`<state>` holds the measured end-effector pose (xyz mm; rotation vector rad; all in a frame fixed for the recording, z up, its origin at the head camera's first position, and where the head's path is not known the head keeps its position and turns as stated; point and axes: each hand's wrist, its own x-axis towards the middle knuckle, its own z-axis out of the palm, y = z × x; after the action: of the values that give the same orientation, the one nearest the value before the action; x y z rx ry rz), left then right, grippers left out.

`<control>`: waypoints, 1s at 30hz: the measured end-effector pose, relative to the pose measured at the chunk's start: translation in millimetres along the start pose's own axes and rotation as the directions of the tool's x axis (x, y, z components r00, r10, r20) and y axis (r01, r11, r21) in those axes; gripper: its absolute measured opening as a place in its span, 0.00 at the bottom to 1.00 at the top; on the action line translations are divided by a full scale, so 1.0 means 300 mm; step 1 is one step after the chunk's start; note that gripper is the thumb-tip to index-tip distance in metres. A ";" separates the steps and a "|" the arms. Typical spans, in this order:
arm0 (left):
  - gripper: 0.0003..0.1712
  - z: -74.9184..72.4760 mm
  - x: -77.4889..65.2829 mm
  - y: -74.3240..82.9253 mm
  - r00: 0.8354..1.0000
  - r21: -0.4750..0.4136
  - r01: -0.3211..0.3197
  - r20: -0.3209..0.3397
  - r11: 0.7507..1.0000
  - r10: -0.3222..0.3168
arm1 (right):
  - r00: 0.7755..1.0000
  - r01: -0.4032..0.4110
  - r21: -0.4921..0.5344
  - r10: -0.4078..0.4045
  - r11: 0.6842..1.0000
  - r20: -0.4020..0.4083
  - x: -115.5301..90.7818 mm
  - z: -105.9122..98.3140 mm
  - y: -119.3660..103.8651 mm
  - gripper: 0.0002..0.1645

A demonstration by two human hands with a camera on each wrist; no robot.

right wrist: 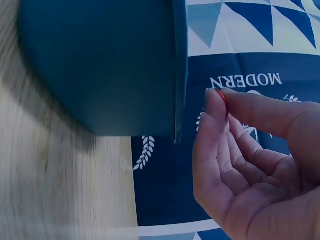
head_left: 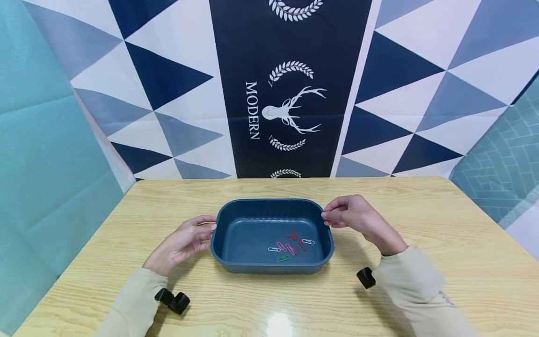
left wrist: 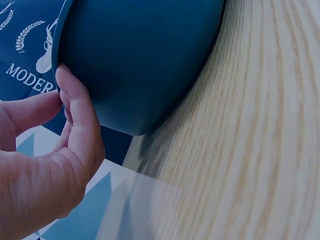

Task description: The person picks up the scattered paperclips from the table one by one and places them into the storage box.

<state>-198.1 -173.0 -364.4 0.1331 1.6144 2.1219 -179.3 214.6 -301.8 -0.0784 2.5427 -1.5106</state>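
Note:
A dark blue rectangular plastic basin (head_left: 257, 238) stands on the wooden table. Several paper clips lie on the right half of its floor: a green paper clip (head_left: 283, 258), a white paper clip (head_left: 308, 242), a pink paper clip (head_left: 290, 249) and red ones. At the basin's left end, my left hand (head_left: 183, 243) holds the rim between thumb and fingers, seen closer in the left wrist view. My right hand (head_left: 355, 216) is beside the right rim. Its thumb and index finger pinch a small red paper clip (right wrist: 220, 95), mostly hidden by the fingertips.
The light wooden table (head_left: 269, 299) extends around the basin. Behind it hangs a patterned cloth (head_left: 181, 93) with triangles and a deer print. Black wrist mounts (head_left: 172, 300) sit on both sleeves.

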 end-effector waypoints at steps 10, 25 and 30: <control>0.17 0.002 -0.003 0.004 1.000 0.011 0.003 -0.011 1.000 -0.002 | 0.999 0.047 -0.065 -0.048 0.997 -0.007 0.016 0.043 -0.030 0.10; 0.17 0.010 -0.006 0.008 1.000 0.015 0.011 -0.013 1.000 -0.010 | 0.997 0.082 -0.090 -0.083 0.993 -0.006 0.036 0.096 -0.049 0.09; 0.18 0.009 -0.007 0.008 1.000 0.017 0.008 -0.007 1.000 -0.007 | 0.995 0.099 -0.107 -0.100 0.989 0.002 0.036 0.097 -0.046 0.09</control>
<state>-195.9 -171.9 -360.8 0.1247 1.6345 2.1061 -185.2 181.3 -304.6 -0.2208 2.6575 -1.4079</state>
